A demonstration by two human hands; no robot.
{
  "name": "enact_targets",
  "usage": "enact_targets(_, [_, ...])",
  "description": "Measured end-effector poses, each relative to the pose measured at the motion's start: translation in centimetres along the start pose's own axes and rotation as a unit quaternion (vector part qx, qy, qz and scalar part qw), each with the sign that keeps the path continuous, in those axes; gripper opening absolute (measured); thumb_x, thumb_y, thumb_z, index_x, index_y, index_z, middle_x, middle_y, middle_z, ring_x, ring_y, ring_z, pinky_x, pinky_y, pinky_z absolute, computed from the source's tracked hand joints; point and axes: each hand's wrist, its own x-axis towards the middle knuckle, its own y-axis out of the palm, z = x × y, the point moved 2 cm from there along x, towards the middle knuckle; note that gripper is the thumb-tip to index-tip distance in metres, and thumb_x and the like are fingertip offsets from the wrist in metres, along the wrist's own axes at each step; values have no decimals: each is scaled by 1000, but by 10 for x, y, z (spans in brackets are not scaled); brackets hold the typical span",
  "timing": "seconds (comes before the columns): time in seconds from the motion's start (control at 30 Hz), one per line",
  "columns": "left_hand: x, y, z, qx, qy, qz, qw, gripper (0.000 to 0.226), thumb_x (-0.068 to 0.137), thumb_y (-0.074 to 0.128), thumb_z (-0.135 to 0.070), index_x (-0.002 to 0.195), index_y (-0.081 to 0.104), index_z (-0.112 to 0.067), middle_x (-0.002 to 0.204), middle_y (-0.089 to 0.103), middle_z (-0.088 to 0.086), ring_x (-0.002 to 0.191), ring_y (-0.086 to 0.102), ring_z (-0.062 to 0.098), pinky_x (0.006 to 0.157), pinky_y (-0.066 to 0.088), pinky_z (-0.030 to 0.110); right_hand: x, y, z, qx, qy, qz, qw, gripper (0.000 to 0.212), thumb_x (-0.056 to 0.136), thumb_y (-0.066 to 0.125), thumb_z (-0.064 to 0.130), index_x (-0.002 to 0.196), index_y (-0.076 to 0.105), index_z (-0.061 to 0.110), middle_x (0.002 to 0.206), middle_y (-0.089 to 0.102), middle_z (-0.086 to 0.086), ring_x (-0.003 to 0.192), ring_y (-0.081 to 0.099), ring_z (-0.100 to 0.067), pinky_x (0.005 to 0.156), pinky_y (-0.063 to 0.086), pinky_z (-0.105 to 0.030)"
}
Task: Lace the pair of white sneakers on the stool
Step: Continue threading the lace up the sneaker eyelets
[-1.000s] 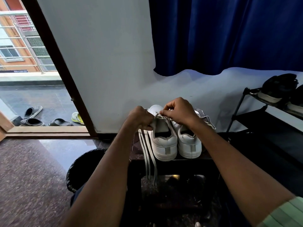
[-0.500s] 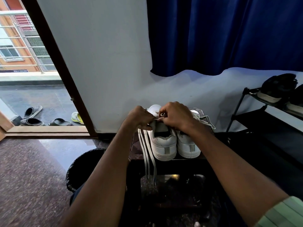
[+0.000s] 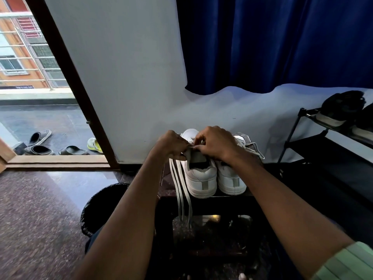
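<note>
Two white sneakers stand side by side on a dark stool [image 3: 201, 201], heels toward me. Over the left sneaker [image 3: 198, 176] both hands work at its tongue and eyelets. My left hand [image 3: 171, 144] grips the shoe's left upper edge and the lace. My right hand [image 3: 217, 142] pinches the lace at the shoe's top. Long white lace ends [image 3: 182, 197] hang down the left side, past the stool's edge. The right sneaker [image 3: 230, 178] sits partly under my right wrist, and its own loose lace [image 3: 255, 148] loops out to the right.
A black lined bin [image 3: 101, 207] stands on the floor left of the stool. A black shoe rack [image 3: 314, 142] with dark shoes is at the right. An open doorway at the left shows sandals [image 3: 40, 146] outside. White wall and a blue curtain [image 3: 272, 43] lie behind.
My right hand has dropped lower onto the left sneaker's tongue and closed in toward my left hand. The hanging lace ends have barely shifted.
</note>
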Motion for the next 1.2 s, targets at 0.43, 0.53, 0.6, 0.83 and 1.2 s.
enact_targets(0.43, [-2, 0, -5, 99, 123, -67, 985, 34, 74, 59, -4, 86, 76, -31, 74, 73, 5, 60, 74, 27, 57, 59, 31, 13, -21, -43, 259, 156, -180, 936, 13, 94, 65, 34, 93, 67, 21, 86, 68, 3, 82, 61, -18, 81, 48, -39])
enact_targets(0.53, [2, 0, -5, 221, 219, -71, 948, 39, 67, 60, -21, 92, 79, -44, 86, 70, -5, 81, 70, 21, 77, 60, 38, 4, -16, -42, -29, 170, -161, 972, 44, 87, 70, 43, 124, 65, 22, 126, 63, -2, 122, 51, -28, 95, 31, -46])
enact_targets(0.6, [1, 4, -7, 270, 243, -68, 929, 39, 67, 60, -28, 99, 79, -42, 94, 64, -2, 88, 66, 24, 81, 58, 42, -2, -16, -30, -26, 114, -194, 974, 52, 83, 74, 42, 129, 63, 21, 131, 57, -2, 122, 51, -28, 95, 30, -44])
enact_targets(0.83, [-1, 12, -15, 316, 282, -69, 903, 30, 73, 67, -19, 99, 78, -29, 105, 62, -1, 97, 66, 28, 78, 59, 47, -3, -4, -9, 101, 23, -10, 995, 74, 73, 79, 13, 143, 55, 15, 131, 61, -8, 118, 59, -27, 96, 50, -34])
enact_targets(1.2, [8, 7, -14, -60, 122, 63, 989, 13, 92, 75, -24, 83, 67, -18, 79, 55, 0, 67, 47, 9, 59, 38, 22, -3, -2, -19, 177, 90, -42, 979, 26, 83, 69, 8, 89, 74, 32, 93, 75, 3, 84, 68, -19, 74, 53, -27])
